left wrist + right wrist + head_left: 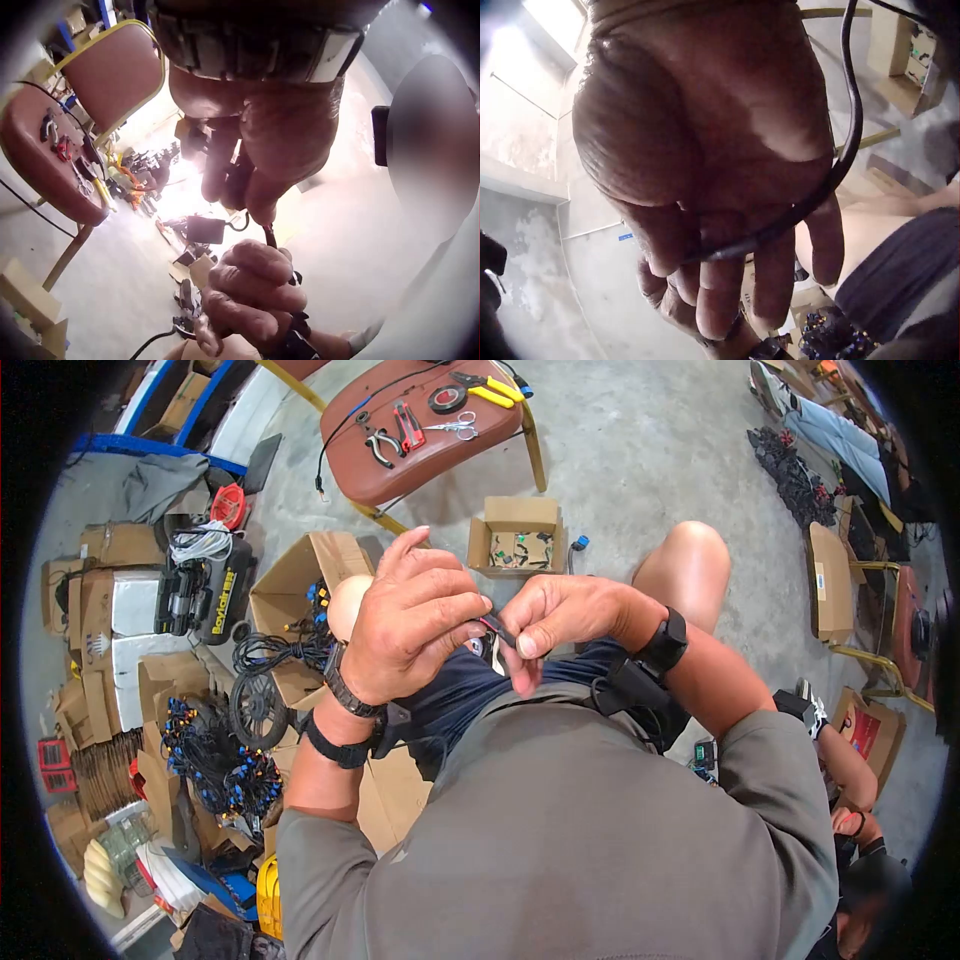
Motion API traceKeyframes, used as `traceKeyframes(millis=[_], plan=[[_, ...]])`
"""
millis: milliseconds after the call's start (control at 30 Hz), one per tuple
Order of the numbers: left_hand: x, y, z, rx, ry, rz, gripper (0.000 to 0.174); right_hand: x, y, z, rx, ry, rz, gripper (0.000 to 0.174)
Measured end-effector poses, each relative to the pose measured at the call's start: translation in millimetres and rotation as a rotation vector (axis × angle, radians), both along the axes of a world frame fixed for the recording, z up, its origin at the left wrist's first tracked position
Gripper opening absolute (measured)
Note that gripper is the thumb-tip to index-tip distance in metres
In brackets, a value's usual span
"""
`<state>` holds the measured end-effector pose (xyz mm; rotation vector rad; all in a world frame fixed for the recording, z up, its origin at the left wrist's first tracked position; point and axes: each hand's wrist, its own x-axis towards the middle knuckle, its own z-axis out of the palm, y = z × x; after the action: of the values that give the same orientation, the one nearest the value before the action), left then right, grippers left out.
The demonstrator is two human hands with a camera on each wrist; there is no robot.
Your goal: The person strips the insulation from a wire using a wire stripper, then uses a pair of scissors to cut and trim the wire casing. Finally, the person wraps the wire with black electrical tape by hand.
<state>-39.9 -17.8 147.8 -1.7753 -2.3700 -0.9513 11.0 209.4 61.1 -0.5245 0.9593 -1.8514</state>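
- Between the two hands, above the dark blue shorts (430, 705) of a seated person, lies a short stretch of dark cable (500, 630), with a small touch of red near its left end.
- Seen from the head, the long axis of this stretch slants from the left fingertips down towards the right thumb, so its right end lies slightly closer to the body.
- The left hand (408, 622) grips the left end between thumb and forefinger; the gap there is closed onto the cable, while the other fingers are loosely bent.
- The right hand (575, 608) pinches the other end of the stretch, thumb against fingers. From the right wrist, its remaining fingers look long and slightly bent, with the cable crossing them and curving up beside the palm.
- Neither hand is nearer to the cable: both touch it, one at each end of the short stretch, with fingertips close together. Whether a join or a tip is hidden under the fingers, I cannot tell.
- Just beyond the hands, on the grey floor, sits a small open carton (516, 565) holding small pieces, some of them green.
- Farther forward and to the left, a reddish-brown chair seat (375, 400) bears pliers (381, 444), scissors (460, 427), a roll of black tape (447, 399) and a yellow-handled tool (492, 396).
- Beside the left arm, a larger open carton (285, 595) holds dark cables with blue ends.
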Motion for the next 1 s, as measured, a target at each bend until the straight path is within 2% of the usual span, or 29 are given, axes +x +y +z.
traceKeyframes(millis=[33,267,367,433,567,667,867,1000], plan=[[-0.2,0.1,0.7,0.002,0.014,-0.002,0.026,1.1,-1.3,1.0,-0.01,-0.051,0.026,0.024],[-3.5,-6.7,9.4,-0.076,0.032,0.001,0.026,2.6,-4.4,13.1,0.274,0.205,-0.124,0.02],[-5.6,-7.8,4.0,-0.084,-0.113,0.04,0.021,2.2,-2.4,16.2,0.348,0.36,-0.254,0.02],[-5.9,-9.6,-2.5,-0.061,-0.303,0.076,0.017,3.5,-1.1,22.6,0.377,0.392,-0.336,0.02],[-6.0,-10.0,-23.7,-0.01,-0.632,0.202,0.013,2.9,2.3,14.6,0.525,0.788,-0.525,0.016],[0.4,-1.9,-30.5,0.062,-1.044,0.412,0.014,2.9,5.2,1.3,0.61,0.989,-0.618,0.011],[-3.6,-0.9,-58.1,0.161,-1.428,0.543,0.014,-1.4,8.0,-3.5,0.798,1.368,-0.778,0.015],[9.6,-1.4,-73.7,0.377,-1.718,0.558,0.017,-9.4,9.0,0.5,0.904,1.514,-0.777,0.019]])
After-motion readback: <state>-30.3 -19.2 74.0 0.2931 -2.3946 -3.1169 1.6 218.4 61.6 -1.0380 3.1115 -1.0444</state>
